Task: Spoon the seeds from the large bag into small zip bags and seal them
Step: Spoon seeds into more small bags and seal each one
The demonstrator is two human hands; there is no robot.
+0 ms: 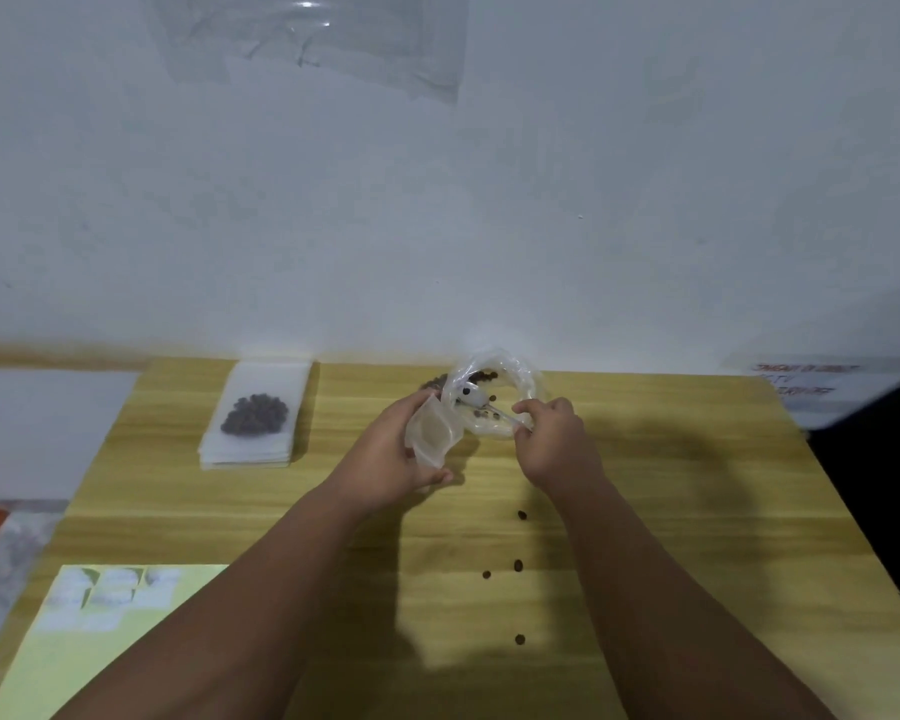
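The large clear bag (510, 368) with dark seeds stands open near the table's far edge. My left hand (391, 459) holds a small zip bag (432, 433) open just left of the large bag's mouth. My right hand (557, 439) pinches the handle of a clear spoon (481, 400), whose bowl carries a few seeds above the large bag, close to the small bag. A stack of small zip bags (258, 423) lies at the left, with a filled bag of seeds on top.
Several loose seeds (518, 565) lie scattered on the wooden table (697, 511) in front of my right arm. A yellow-green sheet with small packets (100, 631) covers the near left corner. A white wall rises right behind the table.
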